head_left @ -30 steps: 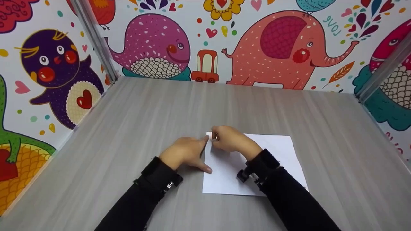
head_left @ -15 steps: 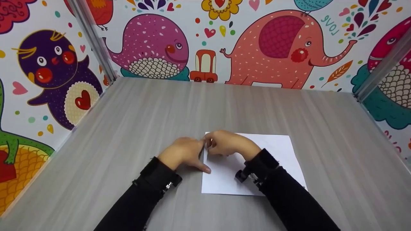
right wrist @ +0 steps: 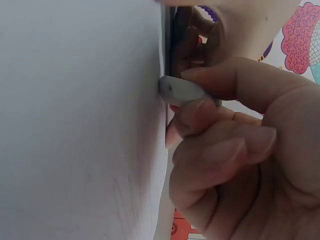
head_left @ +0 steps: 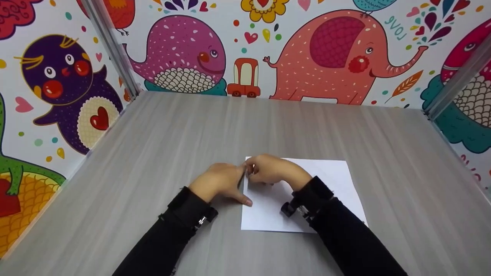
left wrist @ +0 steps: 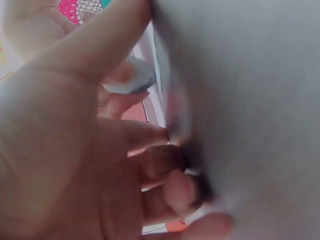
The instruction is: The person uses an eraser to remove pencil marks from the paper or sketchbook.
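Observation:
A white sheet of paper (head_left: 280, 214) lies flat on the table. My right hand (head_left: 270, 168) pinches a small whitish eraser (right wrist: 182, 91) between thumb and fingers, its worn end touching the paper near the upper left edge. Faint pencil strokes (right wrist: 120, 200) show on the sheet in the right wrist view. My left hand (head_left: 218, 182) rests at the paper's left edge, thumb spread onto the sheet, its fingertips close to the eraser (left wrist: 131, 77). In the head view my right fingers mostly hide the eraser.
The grey wood-grain table (head_left: 172, 138) extends around the paper. Printed cartoon panels (head_left: 184, 50) stand along the back and sides, with metal posts (head_left: 115, 50) at the corners. Black bands with small cameras (head_left: 191, 211) sit on both wrists.
My right hand has shifted slightly left and toward me over the paper's upper left corner, mostly in the first half second. My left hand and the sheet stay in place.

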A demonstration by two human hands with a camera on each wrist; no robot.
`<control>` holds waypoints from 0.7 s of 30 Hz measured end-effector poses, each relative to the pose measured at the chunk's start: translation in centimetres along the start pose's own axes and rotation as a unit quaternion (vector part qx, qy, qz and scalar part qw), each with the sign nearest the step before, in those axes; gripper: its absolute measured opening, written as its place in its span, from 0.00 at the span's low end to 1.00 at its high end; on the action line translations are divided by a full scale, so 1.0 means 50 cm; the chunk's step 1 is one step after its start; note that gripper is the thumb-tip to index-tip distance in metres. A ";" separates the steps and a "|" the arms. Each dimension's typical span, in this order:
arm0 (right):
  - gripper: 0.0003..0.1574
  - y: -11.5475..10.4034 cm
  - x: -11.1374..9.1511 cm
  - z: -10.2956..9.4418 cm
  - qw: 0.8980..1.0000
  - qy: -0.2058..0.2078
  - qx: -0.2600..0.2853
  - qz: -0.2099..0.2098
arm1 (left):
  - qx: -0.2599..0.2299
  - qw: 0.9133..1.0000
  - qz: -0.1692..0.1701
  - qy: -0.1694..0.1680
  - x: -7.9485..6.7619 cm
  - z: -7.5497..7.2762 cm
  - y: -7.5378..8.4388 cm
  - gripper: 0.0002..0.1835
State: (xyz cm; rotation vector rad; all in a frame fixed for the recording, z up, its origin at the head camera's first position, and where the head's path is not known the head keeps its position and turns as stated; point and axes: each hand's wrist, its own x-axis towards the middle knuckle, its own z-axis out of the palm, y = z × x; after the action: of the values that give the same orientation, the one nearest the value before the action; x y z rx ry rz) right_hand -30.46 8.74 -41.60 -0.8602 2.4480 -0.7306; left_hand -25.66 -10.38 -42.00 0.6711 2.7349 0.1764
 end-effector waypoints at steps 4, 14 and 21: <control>0.04 0.012 0.002 -0.006 0.997 0.066 -0.028 0.043 | 0.006 1.000 -0.007 -0.003 0.000 -0.002 0.002 0.68; 0.07 0.003 -0.003 -0.010 1.000 0.005 -0.005 0.028 | 0.007 1.000 -0.003 -0.001 0.000 -0.003 0.004 0.67; 0.05 0.010 -0.004 -0.014 0.999 0.021 -0.009 0.037 | 0.007 1.000 -0.011 -0.005 -0.001 -0.002 0.002 0.68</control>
State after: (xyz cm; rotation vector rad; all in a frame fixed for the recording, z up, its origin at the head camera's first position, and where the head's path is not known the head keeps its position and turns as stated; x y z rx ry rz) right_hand -30.91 9.44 -41.31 -0.7646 2.5132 -0.7072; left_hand -25.62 -10.30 -41.87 0.6431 2.7347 0.1479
